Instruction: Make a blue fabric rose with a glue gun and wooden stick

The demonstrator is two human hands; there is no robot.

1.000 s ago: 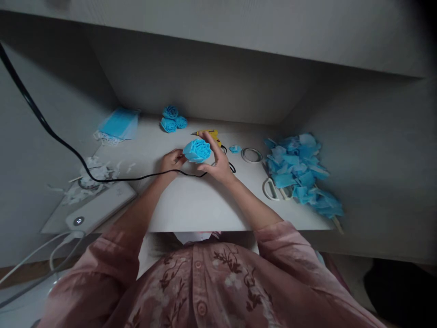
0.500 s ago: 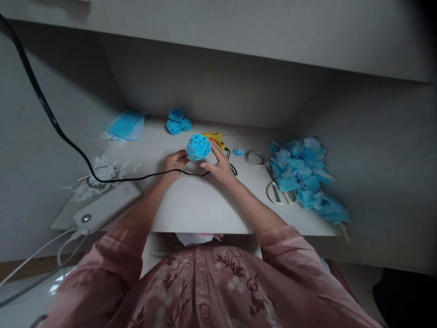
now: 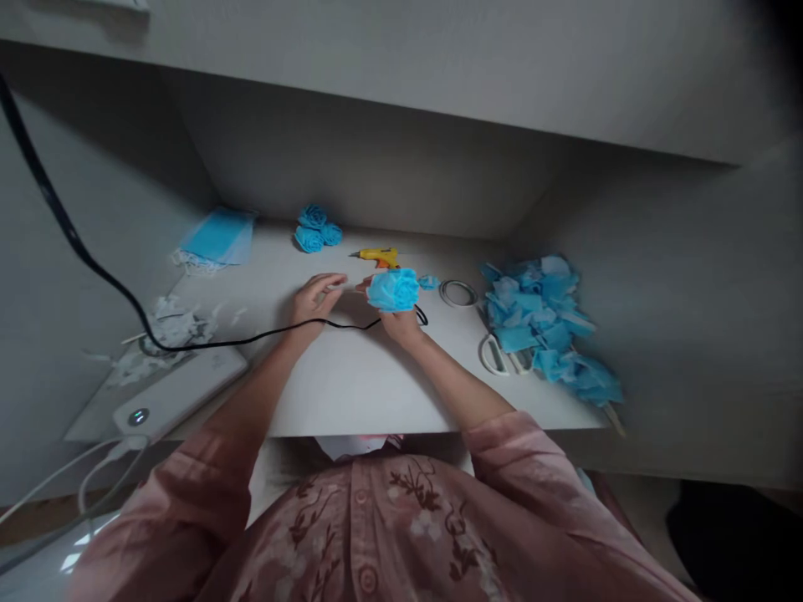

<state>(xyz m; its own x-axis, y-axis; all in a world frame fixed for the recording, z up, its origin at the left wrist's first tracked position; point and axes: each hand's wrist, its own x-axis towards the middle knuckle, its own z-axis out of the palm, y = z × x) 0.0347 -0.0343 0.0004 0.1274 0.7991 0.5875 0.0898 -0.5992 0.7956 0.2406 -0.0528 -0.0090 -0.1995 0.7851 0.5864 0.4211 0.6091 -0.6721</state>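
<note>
A blue fabric flower (image 3: 394, 290) with layered petals is held up over the middle of the white table (image 3: 351, 385). My right hand (image 3: 401, 324) grips it from below, and the flower hides most of its fingers. Just left of the flower, my left hand (image 3: 315, 297) is apart from it, fingers stretched out and nothing in them. Behind the flower lies a yellow glue gun (image 3: 378, 257), its nozzle to the left. A black cable (image 3: 269, 334) crosses in front of both wrists. One small blue piece (image 3: 428, 283) rests right of the flower.
Three finished-looking blue flowers (image 3: 310, 240) stand at the back. Blue face masks (image 3: 219, 237), white scraps (image 3: 176, 326) and a white power bank (image 3: 181, 393) lie left. On the right are a tape ring (image 3: 458, 293), scissors (image 3: 494, 355) and heaped blue pieces (image 3: 533, 305). Cabinet walls enclose the table.
The blue flower has moved right and tilted over in my right hand. My left hand has let go of it and opened. More of the glue gun shows.
</note>
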